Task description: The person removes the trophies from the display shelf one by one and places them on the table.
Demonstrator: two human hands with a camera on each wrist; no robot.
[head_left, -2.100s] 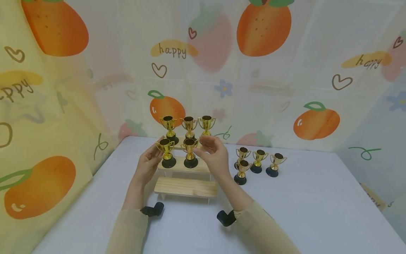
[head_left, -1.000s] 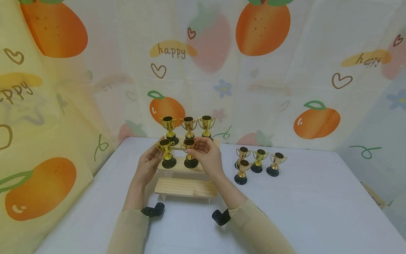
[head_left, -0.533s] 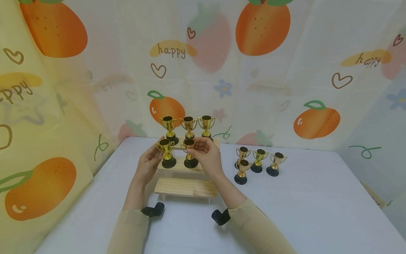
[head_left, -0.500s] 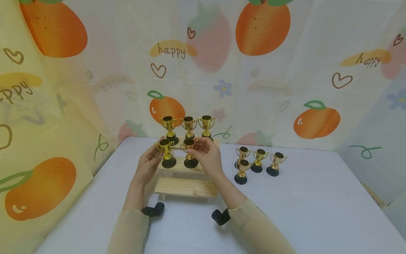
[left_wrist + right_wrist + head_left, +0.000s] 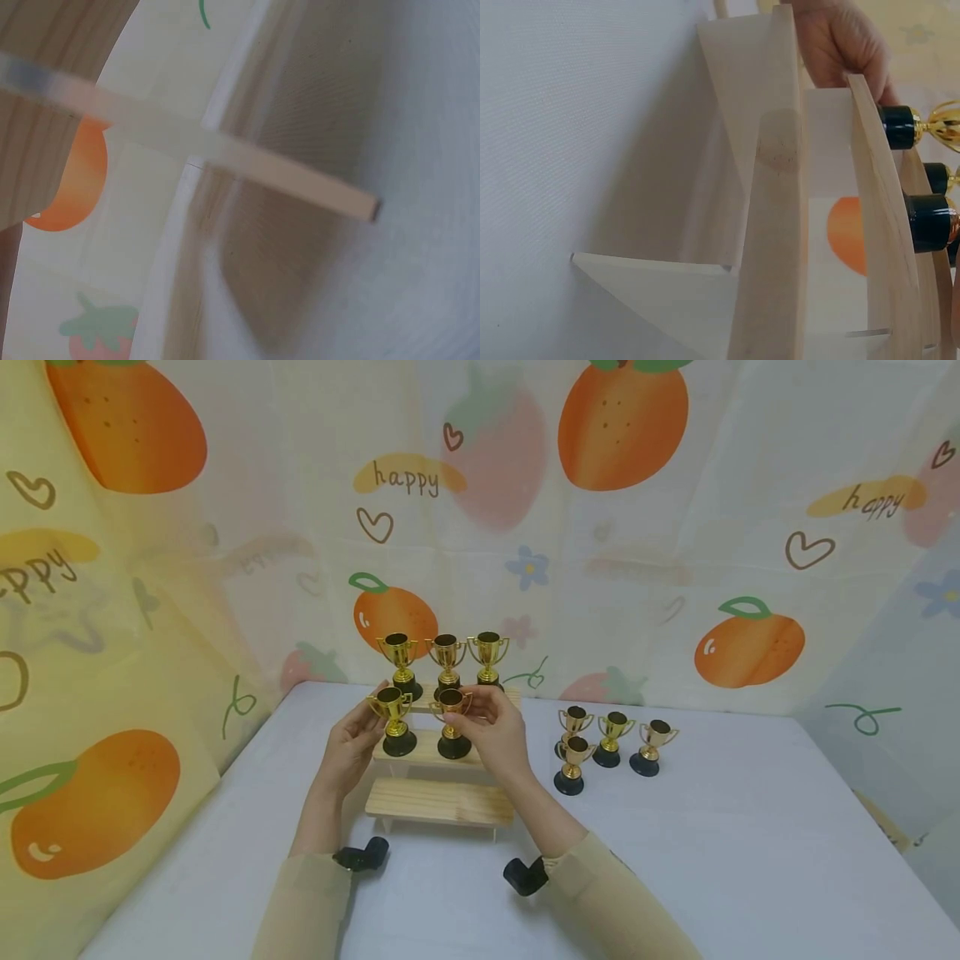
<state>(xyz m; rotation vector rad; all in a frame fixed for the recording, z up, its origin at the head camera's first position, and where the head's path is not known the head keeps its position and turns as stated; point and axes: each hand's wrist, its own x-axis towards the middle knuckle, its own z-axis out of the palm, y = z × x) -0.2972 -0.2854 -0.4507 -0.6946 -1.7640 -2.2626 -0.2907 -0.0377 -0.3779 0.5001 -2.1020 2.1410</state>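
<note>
Right hand (image 5: 501, 733): we pinch the right trophy (image 5: 453, 743) on the middle step (image 5: 426, 745), probably to stand it straight
Left hand (image 5: 348, 747): beside the left trophy (image 5: 395, 718), perhaps for steadying (we cannot tell whether it grips)

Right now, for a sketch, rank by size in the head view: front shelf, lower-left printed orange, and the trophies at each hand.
1. Lower-left printed orange
2. Front shelf
3. Left-hand trophy and right-hand trophy: they look alike, unranked
</note>
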